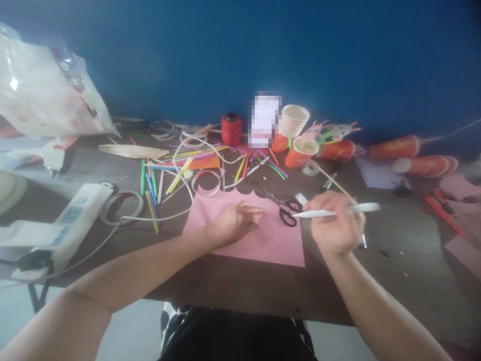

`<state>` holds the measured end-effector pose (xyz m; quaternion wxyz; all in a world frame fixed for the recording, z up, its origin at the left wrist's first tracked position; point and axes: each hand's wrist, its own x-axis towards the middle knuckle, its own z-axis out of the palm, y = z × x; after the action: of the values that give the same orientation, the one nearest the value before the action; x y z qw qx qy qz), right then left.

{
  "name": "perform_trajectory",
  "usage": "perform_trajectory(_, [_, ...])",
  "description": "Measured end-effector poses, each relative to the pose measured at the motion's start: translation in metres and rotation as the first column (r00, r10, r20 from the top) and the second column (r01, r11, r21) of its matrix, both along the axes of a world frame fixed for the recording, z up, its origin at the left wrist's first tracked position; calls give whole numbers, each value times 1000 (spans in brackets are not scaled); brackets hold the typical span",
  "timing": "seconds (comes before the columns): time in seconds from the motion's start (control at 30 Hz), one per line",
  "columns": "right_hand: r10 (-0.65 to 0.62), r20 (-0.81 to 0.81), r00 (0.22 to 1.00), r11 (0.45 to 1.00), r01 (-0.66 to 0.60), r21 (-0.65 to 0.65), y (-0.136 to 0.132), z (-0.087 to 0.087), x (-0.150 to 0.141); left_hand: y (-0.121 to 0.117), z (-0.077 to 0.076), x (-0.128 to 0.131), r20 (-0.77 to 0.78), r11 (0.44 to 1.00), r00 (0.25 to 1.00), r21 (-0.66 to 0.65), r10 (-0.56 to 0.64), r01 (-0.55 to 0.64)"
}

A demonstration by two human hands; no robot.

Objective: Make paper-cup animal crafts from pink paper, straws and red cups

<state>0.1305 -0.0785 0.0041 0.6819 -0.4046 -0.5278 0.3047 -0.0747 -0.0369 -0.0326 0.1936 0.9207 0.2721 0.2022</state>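
A pink paper sheet lies on the dark table in front of me. My left hand rests on the sheet with its fingers curled together, pinching something small I cannot make out. My right hand hovers just right of the sheet, closed around a white pen-like tool that points left. Black-handled scissors lie between the two hands at the sheet's upper right edge.
Several coloured straws, a red thread spool, stacked paper cups and red cups crowd the back of the table. A white power strip with a cable sits at left, a plastic bag behind it.
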Motion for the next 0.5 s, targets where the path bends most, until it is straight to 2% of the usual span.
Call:
perform_trajectory(0.07, [-64,-31,997,997,62,-53,3,-1,3,1,-1,-2,15,1000,1000,-10,17,-17])
perform_trajectory(0.17, [-6,-1,1000,982,5,-190,6,-11,0,0,-1,-3,24,1000,999,6,22,-22])
perform_trajectory(0.27, [6,-7,1000,962,-8,-271,8,-22,-3,-2,1,-3,-30,998,1000,70,-7,9])
perform_trajectory(0.37, [37,99,994,957,-6,-290,7,-26,-1,-4,4,-3,-148,993,989,121,6,12])
perform_trajectory(0.5, [130,316,940,957,-35,-287,5,-19,1,-7,6,-1,-245,989,968,147,49,-13])
